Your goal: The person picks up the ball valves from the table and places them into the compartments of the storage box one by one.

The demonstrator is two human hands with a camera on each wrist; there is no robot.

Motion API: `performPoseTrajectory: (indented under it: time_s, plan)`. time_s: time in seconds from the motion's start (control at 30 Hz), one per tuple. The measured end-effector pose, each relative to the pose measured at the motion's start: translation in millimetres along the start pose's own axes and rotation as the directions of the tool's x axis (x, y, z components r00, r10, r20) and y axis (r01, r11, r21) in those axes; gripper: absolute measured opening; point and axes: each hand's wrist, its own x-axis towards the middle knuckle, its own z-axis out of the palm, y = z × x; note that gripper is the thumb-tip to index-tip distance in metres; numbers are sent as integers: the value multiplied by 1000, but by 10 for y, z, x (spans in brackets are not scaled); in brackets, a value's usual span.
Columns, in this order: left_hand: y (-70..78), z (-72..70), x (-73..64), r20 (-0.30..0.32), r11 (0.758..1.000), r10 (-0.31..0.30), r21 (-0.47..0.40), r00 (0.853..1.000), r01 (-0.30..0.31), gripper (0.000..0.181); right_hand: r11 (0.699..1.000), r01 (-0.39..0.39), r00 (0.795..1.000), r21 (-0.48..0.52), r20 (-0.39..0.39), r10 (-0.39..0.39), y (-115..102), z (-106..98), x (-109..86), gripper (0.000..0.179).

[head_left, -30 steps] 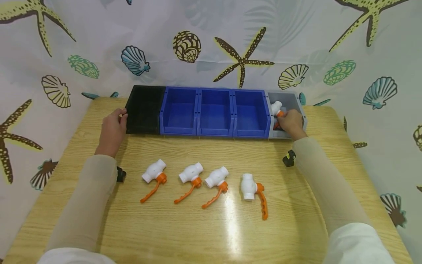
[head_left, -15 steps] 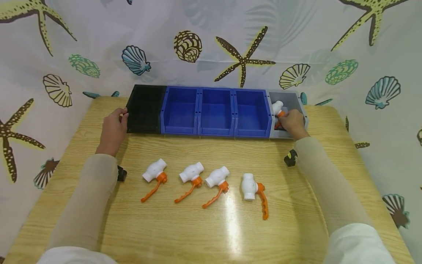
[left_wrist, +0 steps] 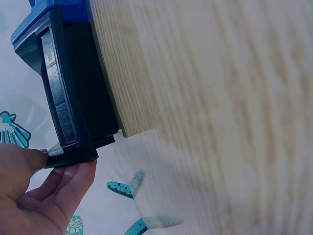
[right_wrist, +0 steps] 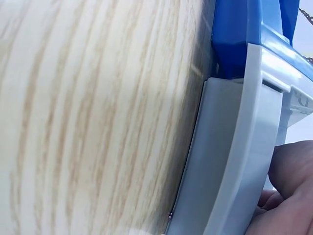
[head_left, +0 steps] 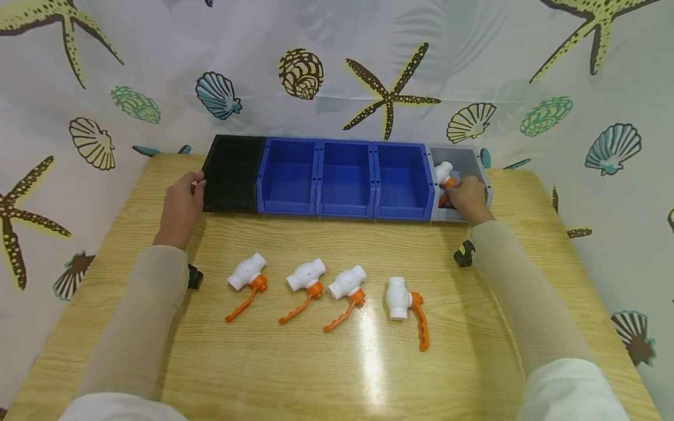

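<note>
My left hand [head_left: 182, 204] pinches the left side wall of the black bin [head_left: 234, 175], thumb on one face and fingers on the other, as the left wrist view shows. At the right end of the row, my right hand [head_left: 468, 197] reaches into the grey bin [head_left: 481, 156]. Its curled fingers are at the orange handle of a white ball valve [head_left: 443, 171]; the fingertips are mostly hidden. Several white ball valves with orange handles lie on the table in a row, among them one at the left [head_left: 247, 273] and one at the right [head_left: 398, 299].
Three blue bins [head_left: 344, 181] stand side by side between the black and grey bins. The bins sit along the back of the wooden table [head_left: 295, 368], against a patterned cloth [head_left: 358, 35]. Small black wrist cameras [head_left: 464, 254] show by both forearms.
Both hands keep their places at the bins. The whole head view shifts very slightly; the valves and bins stay put.
</note>
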Motion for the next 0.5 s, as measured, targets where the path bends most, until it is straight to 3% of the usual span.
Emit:
performPoseTrajectory:
  time_s: [0.3,0.5]
  plan:
    - [-9,11,7,-19,999,36,4,999,-36,36,1000,20,1000,14,-9,-20,13,-29,-18,27]
    - [-31,17,4,-20,999,32,3,999,-32,37,994,104,994,-23,-15,-104,-45,-152,-172,27]
